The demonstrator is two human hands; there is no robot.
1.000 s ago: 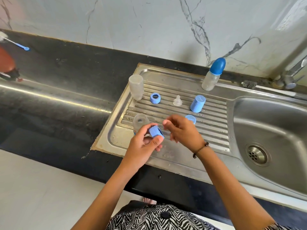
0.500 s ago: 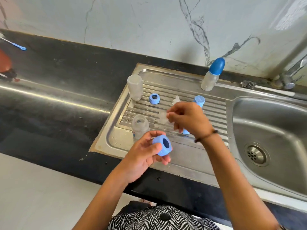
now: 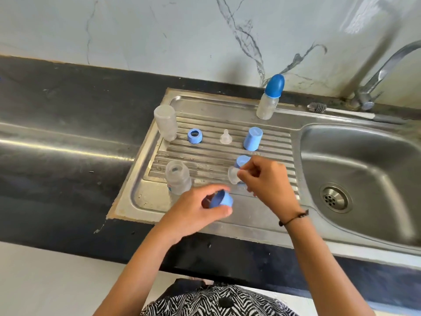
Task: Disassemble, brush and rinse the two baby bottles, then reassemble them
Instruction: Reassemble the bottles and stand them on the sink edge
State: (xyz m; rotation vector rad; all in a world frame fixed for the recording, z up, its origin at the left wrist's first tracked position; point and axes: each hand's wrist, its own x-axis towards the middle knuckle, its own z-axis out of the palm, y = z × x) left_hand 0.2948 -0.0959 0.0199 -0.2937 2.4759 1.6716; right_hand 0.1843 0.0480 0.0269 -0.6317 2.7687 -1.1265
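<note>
Two bottle parts are in the hands, held above the near edge of the steel drainboard [image 3: 141, 201]. The left hand [image 3: 196, 213] grips a blue collar ring [image 3: 222, 199], thumb and fingers curled round it, its open side turned up and to the left. The right hand [image 3: 268, 181] pinches a clear teat [image 3: 233, 175] between thumb and fingers, its wide base facing left, just above and right of the ring and not touching it. A dark bracelet [image 3: 293, 218] circles the right wrist.

Just left of the hands an open clear bottle [image 3: 178, 177] stands upright on the drainboard. Behind the right hand a blue cap [image 3: 242, 161] shows partly. Farther back, in a row on the ribs, stand an upturned clear bottle [image 3: 165, 122], a second blue ring [image 3: 195, 135], a second clear teat [image 3: 225, 137] and a tall blue cap [image 3: 252, 138], each apart from the next. At the back rim a capped bottle [image 3: 270, 98] with a darker blue dome stands alone. A bottle brush [image 3: 337, 111] lies along the ledge behind the sink basin [image 3: 364, 179], near the tap [image 3: 376, 78]. The black tabletop [image 3: 68, 106] runs off to the left under a marbled wall.
</note>
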